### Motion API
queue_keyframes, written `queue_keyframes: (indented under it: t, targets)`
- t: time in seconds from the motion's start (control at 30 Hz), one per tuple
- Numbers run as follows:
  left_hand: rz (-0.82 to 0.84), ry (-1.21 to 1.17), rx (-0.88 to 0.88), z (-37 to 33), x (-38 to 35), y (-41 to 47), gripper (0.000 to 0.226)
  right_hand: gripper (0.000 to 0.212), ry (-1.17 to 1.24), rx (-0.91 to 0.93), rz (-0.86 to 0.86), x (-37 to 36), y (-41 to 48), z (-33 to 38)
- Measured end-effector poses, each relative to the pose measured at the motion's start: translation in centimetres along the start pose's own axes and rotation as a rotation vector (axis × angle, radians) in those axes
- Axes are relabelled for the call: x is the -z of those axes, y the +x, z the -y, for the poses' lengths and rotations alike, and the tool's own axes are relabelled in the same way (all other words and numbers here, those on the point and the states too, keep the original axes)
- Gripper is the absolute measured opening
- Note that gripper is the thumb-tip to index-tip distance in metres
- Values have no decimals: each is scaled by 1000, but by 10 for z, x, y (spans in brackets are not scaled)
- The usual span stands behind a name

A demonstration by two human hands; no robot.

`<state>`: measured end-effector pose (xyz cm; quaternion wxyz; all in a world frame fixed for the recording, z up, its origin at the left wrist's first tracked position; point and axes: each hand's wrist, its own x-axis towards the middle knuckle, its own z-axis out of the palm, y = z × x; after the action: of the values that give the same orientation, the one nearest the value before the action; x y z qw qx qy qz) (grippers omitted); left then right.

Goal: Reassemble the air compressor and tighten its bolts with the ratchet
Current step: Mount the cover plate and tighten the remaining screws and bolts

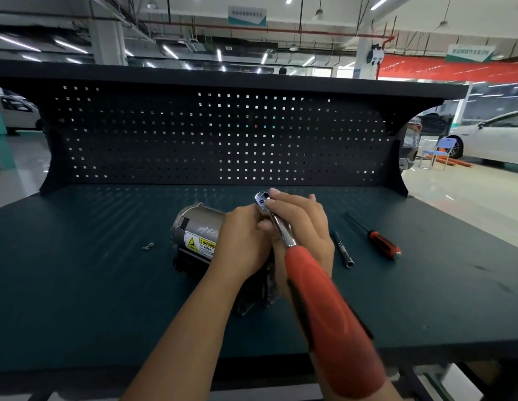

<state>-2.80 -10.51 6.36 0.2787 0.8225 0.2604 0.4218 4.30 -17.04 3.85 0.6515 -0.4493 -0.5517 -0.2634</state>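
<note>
The air compressor (198, 233), a grey metal cylinder with a yellow warning label on a black base, lies on its side at the middle of the dark workbench (93, 279). The ratchet (324, 308), chrome shaft with a long red handle, stands tilted above it, head up and away from me. My right hand (302, 224) holds the ratchet near its chrome head (263, 199), fingers curled over it. My left hand (246, 244) grips the ratchet's shaft and covers the compressor's right end, which is hidden.
A socket extension bar (342, 250) lies right of my hands, and a red-handled screwdriver (379, 240) farther right. Small loose metal hardware (148, 246) sits left of the compressor. A black pegboard (217, 134) backs the bench; cars and a chair stand beyond.
</note>
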Motion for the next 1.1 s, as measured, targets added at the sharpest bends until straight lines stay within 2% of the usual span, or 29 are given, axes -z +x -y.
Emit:
queue_keyframes:
  t: [0.07,0.13,0.2,0.3,0.37,0.47,0.57,0.63,0.7,0.77,0.83,0.9,0.97,1.07,1.1]
  targets:
    - [18,-77,0,-2,1,-1,22,10,45,-44,-4,0,4,2]
    - [33,-159,-13,-4,1,-2,28,13,230,-229,-51,0,9,7]
    - [45,-149,-25,-5,1,-2,32,15,365,-382,-132,3,12,11]
    - [80,-138,-24,-5,5,0,27,11,459,-495,-184,6,19,10]
    - [116,-93,-27,-5,7,1,30,6,617,-694,-204,5,28,6]
    - [142,-65,-21,-6,9,2,39,27,813,-1061,-126,5,45,-3]
    - [157,-78,-6,-6,10,4,39,29,838,-1231,0,12,60,-7]
    - [145,-116,8,-6,10,4,35,26,844,-1201,-28,14,60,-8]
    - [125,-201,28,-7,7,3,23,19,836,-1070,-184,13,49,-8]
    - [82,-281,52,-7,4,1,16,16,698,-855,-359,8,34,-2]
    - [41,-331,66,-6,1,0,15,11,505,-574,-449,4,19,4]
    - [25,-360,70,-5,1,-1,15,21,382,-308,-392,4,9,7]
    - [29,-392,77,-4,1,-2,13,17,233,-140,-247,7,5,7]
    - [20,-418,46,-6,2,-4,5,13,59,-47,-39,14,6,9]
    - [7,-423,37,-7,2,-4,9,12,6,-25,16,16,7,10]
